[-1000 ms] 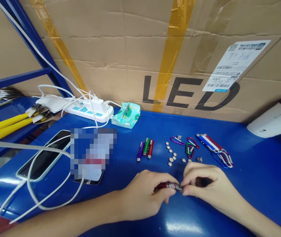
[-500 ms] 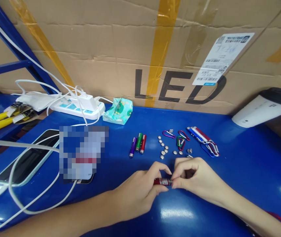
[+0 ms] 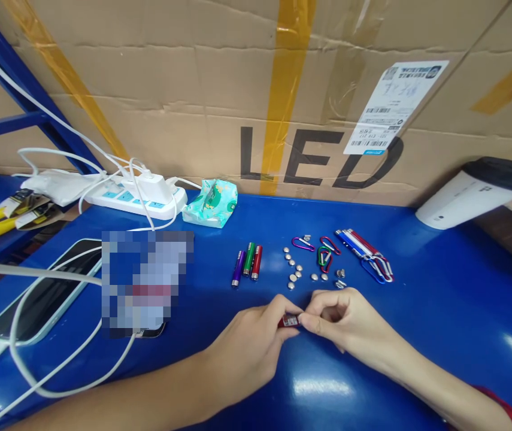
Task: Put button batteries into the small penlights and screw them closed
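My left hand (image 3: 256,338) is closed around a short red metal tube (image 3: 290,321) with a pale label, like a mini flashlight or laser pointer body. My right hand (image 3: 341,314) pinches at the tube's right end, thumb against it; whatever small part its fingertips cover is hidden. Beyond the hands lie several silver button cells (image 3: 292,278). Two small silver end caps (image 3: 340,284) rest just past my right hand. Further left, a purple tube (image 3: 238,269), a green tube (image 3: 249,258) and a red tube (image 3: 257,263) lie side by side.
Loose carabiners (image 3: 325,256) and a bunch of tubes with carabiners attached (image 3: 361,248) lie behind. On the left are a phone (image 3: 35,299), a pixelated phone (image 3: 157,275), white cables and a power strip (image 3: 139,205). A tissue pack (image 3: 213,203), cup (image 3: 466,197) and cardboard box (image 3: 170,90) stand at the back.
The right fingertips have closed in on the tube's end, covering the silver part that showed there. Both hands sit slightly further left in view, along with the whole scene.
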{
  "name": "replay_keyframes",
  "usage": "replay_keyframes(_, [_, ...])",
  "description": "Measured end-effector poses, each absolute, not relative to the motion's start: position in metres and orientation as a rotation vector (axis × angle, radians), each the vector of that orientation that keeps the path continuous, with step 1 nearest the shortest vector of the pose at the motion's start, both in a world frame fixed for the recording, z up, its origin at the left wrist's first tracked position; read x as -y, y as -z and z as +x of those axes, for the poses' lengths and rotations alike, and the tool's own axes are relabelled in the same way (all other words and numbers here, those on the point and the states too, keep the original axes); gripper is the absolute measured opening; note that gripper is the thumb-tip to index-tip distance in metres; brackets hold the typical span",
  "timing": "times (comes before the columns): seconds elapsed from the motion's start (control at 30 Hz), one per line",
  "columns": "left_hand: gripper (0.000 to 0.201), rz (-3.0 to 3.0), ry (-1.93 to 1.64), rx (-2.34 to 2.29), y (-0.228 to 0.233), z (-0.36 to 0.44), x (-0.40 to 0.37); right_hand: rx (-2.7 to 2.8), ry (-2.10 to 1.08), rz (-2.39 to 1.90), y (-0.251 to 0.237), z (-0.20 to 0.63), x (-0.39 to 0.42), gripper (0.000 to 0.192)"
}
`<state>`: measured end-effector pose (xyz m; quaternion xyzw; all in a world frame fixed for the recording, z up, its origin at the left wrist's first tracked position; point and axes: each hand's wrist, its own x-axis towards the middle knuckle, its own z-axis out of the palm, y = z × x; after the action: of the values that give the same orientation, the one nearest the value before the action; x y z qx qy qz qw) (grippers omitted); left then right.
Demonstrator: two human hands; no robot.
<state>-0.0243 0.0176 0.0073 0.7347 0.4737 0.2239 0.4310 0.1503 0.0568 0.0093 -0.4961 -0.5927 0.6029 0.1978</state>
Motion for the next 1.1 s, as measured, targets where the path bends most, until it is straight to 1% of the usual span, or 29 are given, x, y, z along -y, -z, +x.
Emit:
replay_keyframes(0.1, [0.013, 1.784, -0.588, -1.212, -0.010, -0.025, -0.018, 1.693, -1.638, -1.383, -0.009, 0.150, -0.057, 0.031])
replay_keyframes(0.17, [0.014, 1.778, -0.606, -1.220, -0.011, -0.026, -0.019, 1.756, -1.531, -1.347, -0.008, 0.150, -0.057, 0.030])
replay_keyframes(0.33, [0.014, 1.762, -0.649, -1.284, -0.012, -0.031, -0.025, 1.941, -1.011, -1.130, -0.007, 0.155, -0.058, 0.023])
replay_keyframes(0.47, [0.014, 1.731, -0.654, -1.263, -0.015, -0.032, -0.027, 2.078, -0.754, -0.919, -0.007, 0.159, -0.059, 0.016])
replay_keyframes(0.6, [0.012, 1.736, -0.636, -1.222, -0.016, -0.032, -0.025, 2.129, -0.632, -0.863, -0.006, 0.161, -0.056, 0.013])
replay_keyframes(0.93, [0.007, 1.758, -0.576, -1.146, -0.014, -0.033, -0.022, 2.238, -0.440, -0.784, -0.008, 0.166, -0.052, 0.009])
replay_keyframes(1.1, [0.008, 1.828, -0.529, -1.095, -0.013, -0.032, -0.021, 2.378, -0.309, -0.723, -0.009, 0.174, -0.051, 0.015])
